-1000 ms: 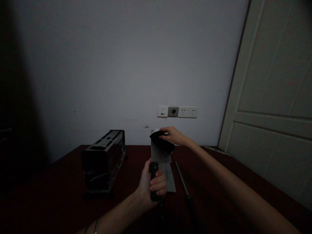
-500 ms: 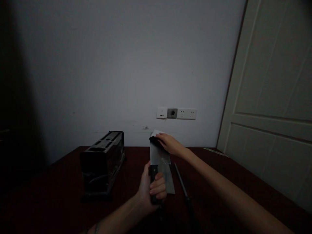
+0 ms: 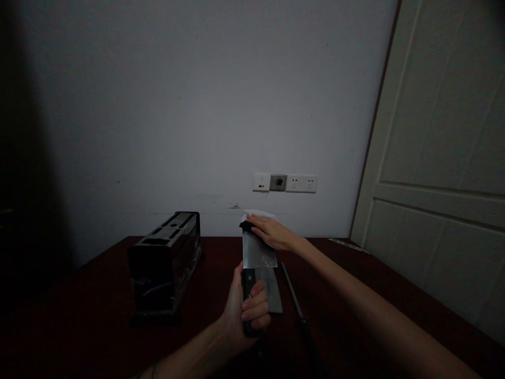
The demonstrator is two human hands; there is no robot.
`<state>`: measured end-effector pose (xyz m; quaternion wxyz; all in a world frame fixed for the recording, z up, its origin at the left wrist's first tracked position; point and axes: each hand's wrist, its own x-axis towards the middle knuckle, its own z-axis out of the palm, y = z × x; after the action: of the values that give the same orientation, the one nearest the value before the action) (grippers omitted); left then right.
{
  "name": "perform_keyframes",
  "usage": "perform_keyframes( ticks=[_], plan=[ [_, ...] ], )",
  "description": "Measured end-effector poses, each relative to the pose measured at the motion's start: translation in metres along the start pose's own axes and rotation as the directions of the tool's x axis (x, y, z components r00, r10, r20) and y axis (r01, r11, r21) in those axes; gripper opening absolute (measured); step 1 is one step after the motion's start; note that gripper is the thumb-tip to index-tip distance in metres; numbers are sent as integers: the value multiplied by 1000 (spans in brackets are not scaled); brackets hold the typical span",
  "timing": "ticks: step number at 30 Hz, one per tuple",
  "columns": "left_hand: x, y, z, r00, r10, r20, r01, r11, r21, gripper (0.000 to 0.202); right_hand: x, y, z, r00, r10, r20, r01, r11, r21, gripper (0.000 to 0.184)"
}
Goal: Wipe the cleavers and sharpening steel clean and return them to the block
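My left hand [image 3: 246, 310] is wrapped round the black handle of a cleaver [image 3: 256, 254], which is held up with its broad blade pointing away from me. At the far end of the blade, my right hand [image 3: 274, 231] presses a black and white piece, probably a cloth [image 3: 246, 226], against the metal, fingers fairly straight over it. Part of the blade is hidden under that hand. Beneath the cleaver a second wide blade [image 3: 275, 300] lies on the table, its handle out of sight. To the right rests a sharpening steel [image 3: 292, 290] with a dark handle.
A black knife block [image 3: 163, 268] with slots in its top, partly covered in shiny film, stands on the left of the dark red table [image 3: 94, 295]. A wall with sockets [image 3: 302, 183] rises behind. On the right is a pale door [image 3: 437, 221]; a thin strip [image 3: 349, 245] lies near it.
My right hand and the cloth have shifted slightly left across the blade's far end, and more of the white part shows. The left hand keeps its hold on the cleaver.
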<state>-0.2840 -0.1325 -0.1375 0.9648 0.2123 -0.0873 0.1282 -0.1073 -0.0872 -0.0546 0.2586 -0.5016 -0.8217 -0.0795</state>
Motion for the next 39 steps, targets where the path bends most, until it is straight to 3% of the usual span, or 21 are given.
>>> perform_keyframes(
  ticks=[6, 18, 28, 39],
  plan=[
    [0, 4, -4, 1000, 22, -1, -22, 1000, -10, 52, -20, -16, 8, 994, -99, 43, 92, 986, 138, 41],
    [1, 7, -19, 998, 67, -8, -67, 998, 16, 48, -59, -48, 17, 989, -131, 74, 102, 944, 313, 42],
    [1, 8, -2, 998, 46, -41, -47, 998, -32, 60, -31, -37, -4, 981, -161, 105, 123, 946, 299, 39],
    [-2, 4, 5, 1000, 13, -26, -14, 999, -30, 64, -3, -3, -4, 991, -136, 3, 133, 973, 191, 37]
  ],
)
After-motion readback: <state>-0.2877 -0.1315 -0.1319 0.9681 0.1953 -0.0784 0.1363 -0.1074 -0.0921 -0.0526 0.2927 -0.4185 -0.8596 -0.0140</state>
